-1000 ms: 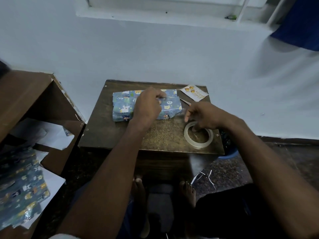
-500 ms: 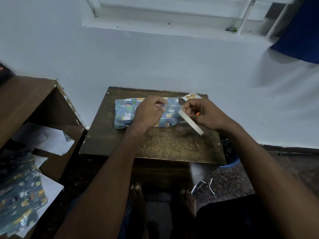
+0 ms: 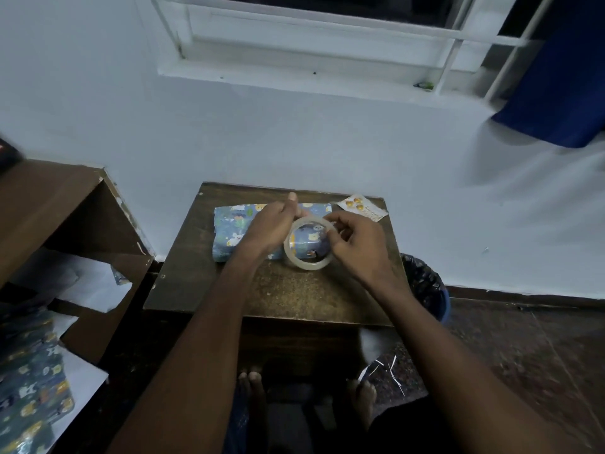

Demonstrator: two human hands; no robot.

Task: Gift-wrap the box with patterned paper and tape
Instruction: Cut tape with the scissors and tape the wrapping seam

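Head view — I hold the tape (image 3: 307,244) with both hands over the box (image 3: 248,231).
My right hand (image 3: 355,247) pinches its rim; my left hand (image 3: 273,226) grips its other side — the wrapped box lies on the table (image 3: 294,290).

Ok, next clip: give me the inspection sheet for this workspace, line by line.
Surface: small dark wooden table, worn top.
Job's things: wrapped box at the far side; clear tape roll held above it.
Clutter: small sticker card at the far right corner.
Grippers: left hand and right hand both grip the roll.
Cables: nothing seen.
Surroundings: spare patterned paper at left, bin at right, white wall, window.
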